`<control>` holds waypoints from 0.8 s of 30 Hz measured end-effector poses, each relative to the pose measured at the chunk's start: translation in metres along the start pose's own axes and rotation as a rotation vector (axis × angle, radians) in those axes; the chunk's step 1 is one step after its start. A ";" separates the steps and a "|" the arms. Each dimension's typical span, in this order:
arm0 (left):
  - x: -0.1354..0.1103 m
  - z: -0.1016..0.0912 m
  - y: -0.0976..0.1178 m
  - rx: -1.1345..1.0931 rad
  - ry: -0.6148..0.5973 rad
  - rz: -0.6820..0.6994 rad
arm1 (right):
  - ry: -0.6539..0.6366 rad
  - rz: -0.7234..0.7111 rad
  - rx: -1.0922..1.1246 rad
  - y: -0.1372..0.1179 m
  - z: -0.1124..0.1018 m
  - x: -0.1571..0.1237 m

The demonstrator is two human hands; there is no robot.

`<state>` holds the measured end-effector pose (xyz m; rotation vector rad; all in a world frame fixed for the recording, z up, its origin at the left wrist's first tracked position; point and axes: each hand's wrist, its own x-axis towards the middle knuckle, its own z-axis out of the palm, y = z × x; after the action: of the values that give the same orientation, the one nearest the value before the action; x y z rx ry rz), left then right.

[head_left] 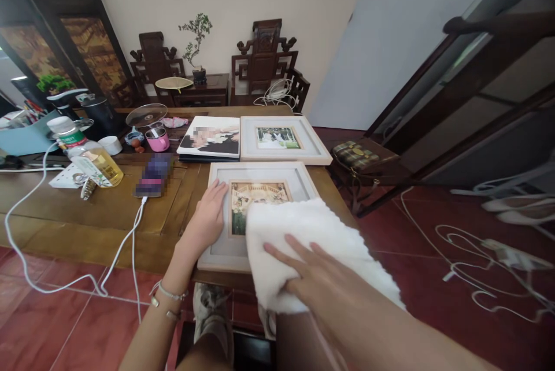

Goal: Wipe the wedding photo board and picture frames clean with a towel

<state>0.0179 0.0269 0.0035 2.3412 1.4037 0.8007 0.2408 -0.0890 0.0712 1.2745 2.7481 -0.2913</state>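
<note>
A white-framed picture (269, 177) lies flat at the near edge of the wooden table (108, 215). My left hand (208, 218) rests flat on the frame's left side, fingers stretched out. A fluffy white cloth (312, 232) covers the frame's right half. My right hand (316, 275) lies on top of the cloth with fingers extended, pressing it down. Part of the photo shows between hand and cloth.
A second white frame (284, 140) and a photo album (210, 138) lie farther back. A phone (152, 175) on a white cable, an oil bottle (93, 160), a pink cup (156, 138) and clutter sit left. Carved chairs stand behind; cables trail on the red floor at right.
</note>
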 end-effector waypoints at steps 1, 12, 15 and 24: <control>0.000 0.000 0.000 0.009 -0.012 0.001 | 0.007 0.031 -0.003 0.005 0.000 -0.001; 0.001 -0.001 0.000 0.047 -0.043 0.020 | 0.299 0.278 -0.240 0.091 0.003 0.080; 0.001 -0.001 0.000 0.050 -0.050 0.018 | 0.281 0.337 -0.231 0.088 -0.002 0.099; 0.002 -0.003 0.003 0.010 -0.038 -0.012 | -0.072 0.038 -0.046 0.001 -0.012 0.063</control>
<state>0.0192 0.0276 0.0078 2.3400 1.4081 0.7439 0.2003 -0.0388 0.0726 1.2780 2.6519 -0.2635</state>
